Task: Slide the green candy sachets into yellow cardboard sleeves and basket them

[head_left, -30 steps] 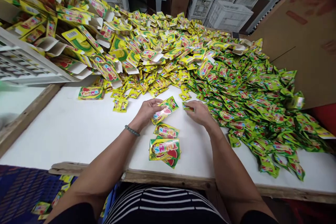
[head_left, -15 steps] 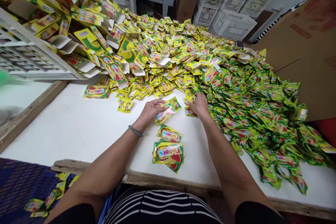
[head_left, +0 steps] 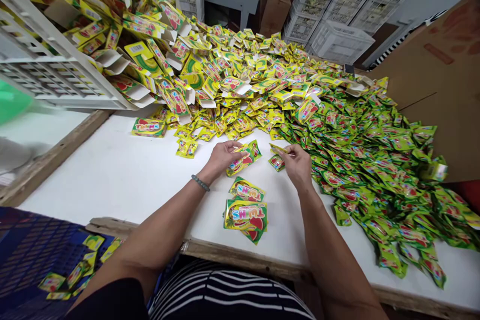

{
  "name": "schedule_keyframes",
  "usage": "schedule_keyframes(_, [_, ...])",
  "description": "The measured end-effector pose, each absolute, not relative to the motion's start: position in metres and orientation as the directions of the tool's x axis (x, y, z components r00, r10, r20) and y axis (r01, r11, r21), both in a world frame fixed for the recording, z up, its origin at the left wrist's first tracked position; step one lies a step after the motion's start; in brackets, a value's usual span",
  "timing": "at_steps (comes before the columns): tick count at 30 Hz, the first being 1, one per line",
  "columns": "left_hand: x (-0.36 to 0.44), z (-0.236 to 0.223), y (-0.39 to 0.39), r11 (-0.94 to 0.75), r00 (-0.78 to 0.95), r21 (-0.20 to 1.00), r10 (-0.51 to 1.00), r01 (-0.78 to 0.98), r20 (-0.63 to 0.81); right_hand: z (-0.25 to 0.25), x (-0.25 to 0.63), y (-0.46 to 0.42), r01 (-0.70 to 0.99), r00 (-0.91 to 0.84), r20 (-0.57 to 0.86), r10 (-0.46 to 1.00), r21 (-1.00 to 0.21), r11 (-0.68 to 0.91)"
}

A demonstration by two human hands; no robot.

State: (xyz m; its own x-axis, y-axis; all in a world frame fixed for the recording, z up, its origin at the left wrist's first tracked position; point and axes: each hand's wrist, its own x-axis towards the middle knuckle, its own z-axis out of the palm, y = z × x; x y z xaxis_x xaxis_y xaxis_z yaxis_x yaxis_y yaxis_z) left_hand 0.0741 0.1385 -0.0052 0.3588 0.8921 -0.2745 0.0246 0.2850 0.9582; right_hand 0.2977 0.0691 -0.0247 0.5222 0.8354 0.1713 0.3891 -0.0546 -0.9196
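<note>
My left hand (head_left: 225,160), with a beaded bracelet at the wrist, grips a green-and-yellow candy packet (head_left: 244,158) with watermelon pictures. Between the fingertips of my right hand (head_left: 299,162) is a yellow candy packet (head_left: 278,149), seen nearly edge-on. A small green packet (head_left: 276,162) lies on the table just below those fingers. Nearer to me, another TWINS packet (head_left: 247,190) rests on the white tabletop (head_left: 150,175), partly under a flat yellow-green TWINS box (head_left: 245,216). More green packaging pokes out beneath that box.
A heap of yellow packets (head_left: 240,122) and open boxes spills from a white crate (head_left: 67,72) at the left. Green packets (head_left: 360,160) are piled on the right. A blue crate (head_left: 26,260) holding several packets stands at lower left. Wooden edging (head_left: 232,255) borders the table.
My right hand has drawn a yellow packet back from the edge of the heap and lifted it. My left hand still holds its packet. The whole view has shifted slightly.
</note>
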Motion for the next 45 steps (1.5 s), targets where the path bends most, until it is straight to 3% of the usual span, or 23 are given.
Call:
schedule_keyframes(4, [0.074, -0.001, 0.136, 0.277, 0.41, 0.96, 0.873, 0.028, -0.264, -0.009, 0.281, 0.071, 0.075, 0.529, 0.13, 0.839, -0.992, 0.106])
schedule_keyframes(11, [0.075, 0.004, 0.132, 0.404, 0.568, 0.915, 0.756, -0.014, -0.325, 0.002, 0.28, 0.064, 0.074, 0.299, 0.004, 0.954, -0.997, -0.019])
schedule_keyframes(17, [0.078, 0.011, 0.128, 0.444, 0.584, 0.893, 0.747, -0.081, -0.318, 0.004, 0.288, 0.062, -0.159, 0.3, -0.166, 0.939, -0.98, -0.123])
schedule_keyframes(28, [0.076, 0.015, 0.128, 0.504, 0.604, 0.86, 0.711, -0.08, -0.36, 0.005, 0.26, 0.057, 0.192, 0.413, 0.118, 0.903, -0.981, 0.041])
schedule_keyframes(35, [0.075, 0.016, 0.13, 0.536, 0.574, 0.833, 0.729, -0.138, -0.374, 0.011, 0.26, 0.057, 0.008, 0.316, 0.022, 0.948, -1.0, 0.02])
schedule_keyframes(40, [0.073, 0.018, 0.128, 0.469, 0.613, 0.872, 0.733, -0.142, -0.295, 0.011, 0.258, 0.056, 0.07, 0.309, 0.02, 0.951, -0.998, -0.002])
schedule_keyframes(45, [0.08, 0.018, 0.123, 0.502, 0.596, 0.85, 0.736, -0.159, -0.323, 0.008, 0.256, 0.052, 0.192, 0.303, 0.034, 0.952, -0.981, -0.026])
